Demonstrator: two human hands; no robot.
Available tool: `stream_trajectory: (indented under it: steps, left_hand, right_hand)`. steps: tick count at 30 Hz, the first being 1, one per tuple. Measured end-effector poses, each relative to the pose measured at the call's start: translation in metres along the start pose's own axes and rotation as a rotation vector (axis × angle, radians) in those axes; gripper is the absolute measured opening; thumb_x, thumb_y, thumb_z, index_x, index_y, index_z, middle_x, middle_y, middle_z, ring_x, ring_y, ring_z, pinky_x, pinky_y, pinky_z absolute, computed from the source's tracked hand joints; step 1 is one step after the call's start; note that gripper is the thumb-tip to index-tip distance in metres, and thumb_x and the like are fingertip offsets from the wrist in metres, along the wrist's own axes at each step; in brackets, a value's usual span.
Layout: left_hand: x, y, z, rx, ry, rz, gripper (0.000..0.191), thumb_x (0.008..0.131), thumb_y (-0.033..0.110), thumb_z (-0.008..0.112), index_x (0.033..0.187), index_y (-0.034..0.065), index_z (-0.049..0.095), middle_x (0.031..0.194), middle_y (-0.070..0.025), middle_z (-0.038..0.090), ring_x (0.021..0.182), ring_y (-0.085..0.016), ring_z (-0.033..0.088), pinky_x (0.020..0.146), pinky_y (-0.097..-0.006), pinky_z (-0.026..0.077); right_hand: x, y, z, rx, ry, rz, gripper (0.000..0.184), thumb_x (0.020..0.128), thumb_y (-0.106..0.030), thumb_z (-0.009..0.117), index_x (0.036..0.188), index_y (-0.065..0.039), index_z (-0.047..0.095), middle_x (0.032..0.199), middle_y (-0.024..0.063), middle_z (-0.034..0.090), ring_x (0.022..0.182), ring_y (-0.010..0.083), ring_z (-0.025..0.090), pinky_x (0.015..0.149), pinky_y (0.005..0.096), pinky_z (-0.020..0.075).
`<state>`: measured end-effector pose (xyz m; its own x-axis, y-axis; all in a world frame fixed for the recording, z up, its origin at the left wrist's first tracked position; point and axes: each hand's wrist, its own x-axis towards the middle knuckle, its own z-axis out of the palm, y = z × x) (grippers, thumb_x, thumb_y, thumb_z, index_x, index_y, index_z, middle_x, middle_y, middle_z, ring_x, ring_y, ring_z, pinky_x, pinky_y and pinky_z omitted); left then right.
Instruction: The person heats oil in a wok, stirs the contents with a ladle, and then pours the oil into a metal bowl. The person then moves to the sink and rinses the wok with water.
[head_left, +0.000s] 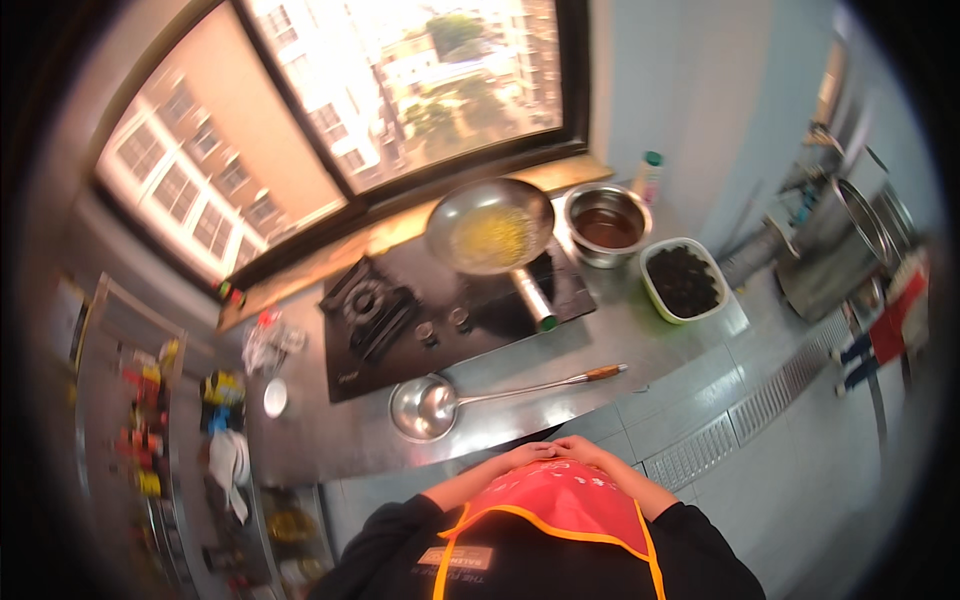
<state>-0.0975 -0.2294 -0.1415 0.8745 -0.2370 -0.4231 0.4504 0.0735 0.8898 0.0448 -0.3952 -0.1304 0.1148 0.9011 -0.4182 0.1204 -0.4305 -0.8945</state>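
Observation:
My left hand and my right hand are folded together at my waist, against a red apron with yellow trim. No object shows in either one. Just beyond them a large steel ladle with a wooden handle end lies on the steel counter. On the right side of a black two-burner gas cooktop sits a wok. Yellow, bubbly-looking liquid is in it, and its metal handle points towards me.
Right of the wok stand a steel pot of brown liquid and a plastic tub of dark pieces. A white cup and plastic bag are at left, near stocked shelves. Another person stands far right, past a floor drain grate.

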Motion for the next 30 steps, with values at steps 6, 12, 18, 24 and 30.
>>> stream_trajectory:
  steps: [6,12,18,24,30]
  left_hand:
    - [-0.017,0.014,0.009,-0.206,0.032,-0.013,0.041,0.100,0.034,0.054,0.129,0.0041,0.060,0.123,-0.0052,0.062,0.114,-0.014,0.054,0.102,-0.0288,0.040]
    - [-0.017,0.016,0.014,-0.305,-0.025,0.015,0.040,0.101,0.031,0.053,0.130,0.0049,0.059,0.124,-0.0043,0.062,0.114,-0.014,0.054,0.102,-0.0286,0.040]
    - [-0.015,0.021,0.017,-0.210,-0.015,-0.032,0.043,0.100,0.032,0.055,0.132,0.0040,0.057,0.126,-0.0041,0.061,0.116,-0.013,0.054,0.103,-0.0278,0.039]
    - [-0.015,0.018,0.020,-0.247,-0.018,-0.049,0.043,0.101,0.032,0.055,0.134,0.0040,0.054,0.125,-0.0038,0.061,0.114,-0.012,0.055,0.100,-0.0278,0.042]
    - [-0.018,0.019,0.020,-0.281,-0.036,-0.057,0.042,0.101,0.031,0.054,0.133,0.0041,0.055,0.125,-0.0038,0.061,0.115,-0.012,0.054,0.101,-0.0280,0.041]
  right_hand:
    - [0.005,0.000,0.005,0.069,-0.040,0.047,0.035,0.097,-0.031,0.058,0.117,-0.005,0.067,0.103,0.0101,0.072,0.094,0.0152,0.065,0.083,0.0311,0.0501]
    - [-0.002,-0.001,0.006,0.160,-0.036,0.074,0.033,0.097,-0.031,0.058,0.114,-0.004,0.068,0.098,0.0083,0.072,0.090,0.0134,0.064,0.081,0.0305,0.0506]
    - [-0.010,-0.004,0.008,0.097,0.025,0.018,0.033,0.098,-0.031,0.057,0.112,-0.003,0.068,0.094,0.0091,0.072,0.087,0.0132,0.063,0.079,0.0307,0.0503]
    - [-0.017,-0.008,0.009,0.105,0.019,0.012,0.033,0.098,-0.032,0.056,0.108,-0.002,0.068,0.090,0.0066,0.071,0.083,0.0107,0.060,0.076,0.0302,0.0493]
    - [-0.016,-0.007,0.012,0.143,0.024,0.008,0.033,0.099,-0.031,0.056,0.109,-0.002,0.067,0.090,0.0053,0.070,0.084,0.0094,0.059,0.077,0.0296,0.0492]
